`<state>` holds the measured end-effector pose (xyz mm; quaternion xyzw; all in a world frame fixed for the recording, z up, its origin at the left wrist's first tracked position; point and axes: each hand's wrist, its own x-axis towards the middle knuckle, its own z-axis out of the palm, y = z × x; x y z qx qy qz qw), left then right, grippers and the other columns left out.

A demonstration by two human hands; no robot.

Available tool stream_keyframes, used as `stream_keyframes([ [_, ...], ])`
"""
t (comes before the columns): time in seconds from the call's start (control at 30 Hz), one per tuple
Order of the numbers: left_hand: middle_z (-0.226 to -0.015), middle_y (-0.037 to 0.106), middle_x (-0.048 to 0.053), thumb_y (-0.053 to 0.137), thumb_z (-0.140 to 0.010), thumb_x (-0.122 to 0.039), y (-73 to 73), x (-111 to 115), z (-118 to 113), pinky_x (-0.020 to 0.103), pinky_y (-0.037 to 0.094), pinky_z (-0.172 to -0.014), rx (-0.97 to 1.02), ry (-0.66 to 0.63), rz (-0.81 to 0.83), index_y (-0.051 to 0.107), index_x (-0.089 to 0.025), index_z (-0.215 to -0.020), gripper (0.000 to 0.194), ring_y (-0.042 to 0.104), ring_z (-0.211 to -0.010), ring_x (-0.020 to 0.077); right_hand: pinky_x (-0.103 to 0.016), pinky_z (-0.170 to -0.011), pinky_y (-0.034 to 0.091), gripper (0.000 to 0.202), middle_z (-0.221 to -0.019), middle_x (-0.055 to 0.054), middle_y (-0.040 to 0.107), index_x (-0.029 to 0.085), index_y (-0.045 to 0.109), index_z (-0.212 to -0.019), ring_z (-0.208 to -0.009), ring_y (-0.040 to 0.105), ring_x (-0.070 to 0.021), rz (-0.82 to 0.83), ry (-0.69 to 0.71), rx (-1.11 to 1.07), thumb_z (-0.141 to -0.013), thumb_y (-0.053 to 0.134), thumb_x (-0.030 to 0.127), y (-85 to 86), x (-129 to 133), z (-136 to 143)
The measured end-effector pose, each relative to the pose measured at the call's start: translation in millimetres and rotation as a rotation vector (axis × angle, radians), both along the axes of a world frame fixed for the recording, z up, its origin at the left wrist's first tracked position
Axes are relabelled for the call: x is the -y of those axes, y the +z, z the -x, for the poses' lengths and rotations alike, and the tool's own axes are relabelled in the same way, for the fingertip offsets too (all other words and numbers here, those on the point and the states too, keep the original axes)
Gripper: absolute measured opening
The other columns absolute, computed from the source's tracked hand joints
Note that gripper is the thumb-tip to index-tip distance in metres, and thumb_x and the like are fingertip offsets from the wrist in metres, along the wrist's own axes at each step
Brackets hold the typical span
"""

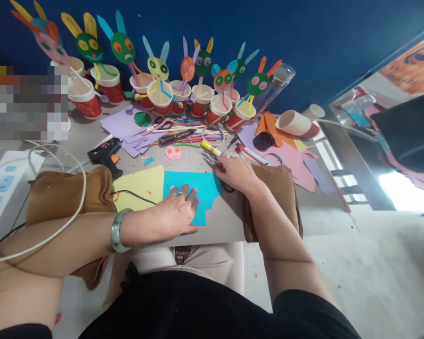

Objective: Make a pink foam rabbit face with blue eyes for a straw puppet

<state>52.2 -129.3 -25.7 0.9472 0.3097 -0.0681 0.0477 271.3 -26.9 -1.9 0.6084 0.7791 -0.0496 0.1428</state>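
The left hand [175, 213] spreads wide on blue paper [207, 187] at centre. Farther right, I cannot tell what the right hand [236, 174] grips.

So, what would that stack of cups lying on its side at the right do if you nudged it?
The stack of cups would probably roll, and in a curve, since its sides are round and narrow towards the base. It looks like thin paper, so likely light for its size. Being only nested, as far as I can see, the cups might slide apart.
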Motion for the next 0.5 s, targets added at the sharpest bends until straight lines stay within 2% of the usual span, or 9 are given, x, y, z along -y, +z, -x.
stream_keyframes([
  [0.1,-0.152,0.056,0.035,0.056,-0.102,-0.059,3.5,-4,0,0.062,0.053,-0.1,-0.016,0.004,0.029,0.061,0.0,-0.142,0.072,0.052,-0.141,0.0518,-0.036,-0.073,0.04,0.027,-0.108,-0.014,0.08,0.019,0.074,-0.114,-0.1,0.072,-0.0329,-0.025,0.004,-0.043,-0.096,0.057,0.028,-3.0,-2,-3],
  [0.27,-0.157,0.051,0.034,0.058,-0.102,-0.058,13.1,-11,-1,0.06,0.052,-0.105,-0.076,0.02,0.091,0.057,0.001,-0.148,0.074,0.051,-0.144,0.0497,-0.034,-0.071,0.039,0.027,-0.094,-0.009,0.081,0.02,0.075,-0.1,-0.091,0.072,-0.0292,-0.132,-0.054,-0.24,-0.095,0.065,0.045,-11.5,-9,-8],
  [0.4,-0.159,0.05,0.032,0.058,-0.103,-0.056,14.4,-12,-1,0.06,0.049,-0.108,-0.079,0.021,0.101,0.055,-0.001,-0.151,0.073,0.049,-0.146,0.0486,-0.035,-0.071,0.04,0.023,-0.088,-0.01,0.081,0.021,0.075,-0.096,-0.089,0.072,-0.0301,-0.256,-0.112,-0.283,-0.094,0.061,0.039,-19.1,-16,-11],
  [0.5,-0.157,0.052,0.032,0.059,-0.102,-0.056,11.7,-13,0,0.058,0.05,-0.107,-0.064,0.009,0.073,0.057,-0.001,-0.149,0.073,0.052,-0.144,0.0472,-0.037,-0.073,0.043,0.02,-0.09,-0.01,0.081,0.021,0.075,-0.096,-0.089,0.072,-0.031,-0.336,-0.196,-0.296,-0.092,0.059,0.033,-17.7,-21,-21],
])
